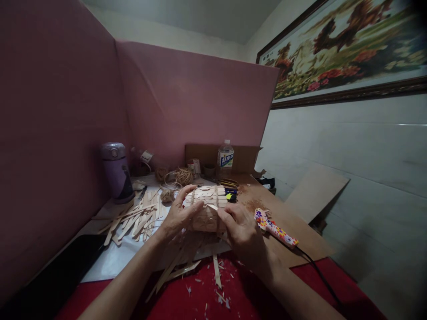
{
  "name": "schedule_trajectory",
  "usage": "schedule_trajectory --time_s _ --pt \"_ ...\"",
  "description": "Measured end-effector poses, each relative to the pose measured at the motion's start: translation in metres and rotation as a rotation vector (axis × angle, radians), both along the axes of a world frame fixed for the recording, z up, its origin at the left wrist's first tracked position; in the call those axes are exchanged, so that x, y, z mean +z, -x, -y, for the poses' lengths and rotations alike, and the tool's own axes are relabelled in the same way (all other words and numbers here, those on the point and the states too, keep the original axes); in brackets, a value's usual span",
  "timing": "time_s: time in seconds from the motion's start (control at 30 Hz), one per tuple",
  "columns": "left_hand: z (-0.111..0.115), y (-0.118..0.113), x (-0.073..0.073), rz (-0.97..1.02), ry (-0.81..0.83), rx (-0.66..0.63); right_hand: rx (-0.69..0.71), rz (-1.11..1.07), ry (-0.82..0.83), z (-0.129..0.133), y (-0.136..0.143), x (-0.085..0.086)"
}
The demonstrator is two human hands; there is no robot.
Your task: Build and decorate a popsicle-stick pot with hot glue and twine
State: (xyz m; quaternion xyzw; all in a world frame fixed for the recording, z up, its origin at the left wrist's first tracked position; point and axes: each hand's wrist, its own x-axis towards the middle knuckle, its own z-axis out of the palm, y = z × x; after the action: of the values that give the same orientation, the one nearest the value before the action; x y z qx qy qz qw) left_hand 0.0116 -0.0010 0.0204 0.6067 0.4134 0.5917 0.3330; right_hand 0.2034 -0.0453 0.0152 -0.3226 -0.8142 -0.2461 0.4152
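Note:
A small barrel-shaped piece covered in wooden craft sticks [207, 222], with twine bands around it, lies on its side in front of me. My left hand [182, 212] is wrapped round its left end, thumb on the top. In my right hand [239, 224], at the barrel's right end, thumb and finger pinch a short pale sliver of wooden stick [212, 207]. The sliver's pointed tip reaches over the barrel's surface; whether it touches cannot be made out. Part of the barrel's right end is hidden behind my right hand.
Loose craft sticks [138, 220] are heaped at left, near a purple bottle [116, 173]. Balls of twine [184, 176], scissors [228, 182] and a clear plastic bottle [226, 159] stand behind. A flower-patterned glue gun [275, 229] with a cord lies at right. Wood scraps litter the red cloth [243, 289].

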Motion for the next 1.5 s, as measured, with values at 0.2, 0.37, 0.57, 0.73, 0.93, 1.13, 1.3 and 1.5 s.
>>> schedule_trajectory --time_s 0.2,0.37,0.57,0.73,0.93,1.13,1.3,1.5 --pt "0.001 -0.001 0.001 0.030 0.028 -0.031 0.026 -0.095 -0.033 0.007 0.002 0.007" --pt "-0.002 0.001 -0.001 -0.041 0.012 -0.023 0.158 -0.447 0.288 0.012 0.014 0.009" --pt "-0.003 0.001 -0.003 -0.090 -0.002 0.009 0.163 -0.498 0.330 0.011 0.021 -0.003" --pt "-0.004 0.002 -0.003 -0.087 -0.002 0.008 0.137 -0.468 0.280 0.009 0.022 -0.009" --pt "-0.003 0.001 -0.002 -0.085 0.015 -0.012 0.122 -0.462 0.260 0.008 0.022 -0.011" --pt "-0.005 0.001 -0.004 -0.046 0.004 -0.020 0.108 -0.437 0.243 0.004 0.022 -0.014" --pt "-0.004 0.002 -0.004 -0.063 0.006 -0.014 0.117 -0.473 0.259 0.006 0.020 -0.013" --pt "-0.002 0.000 -0.003 -0.049 0.033 -0.015 0.108 -0.486 0.235 0.007 0.019 -0.011"
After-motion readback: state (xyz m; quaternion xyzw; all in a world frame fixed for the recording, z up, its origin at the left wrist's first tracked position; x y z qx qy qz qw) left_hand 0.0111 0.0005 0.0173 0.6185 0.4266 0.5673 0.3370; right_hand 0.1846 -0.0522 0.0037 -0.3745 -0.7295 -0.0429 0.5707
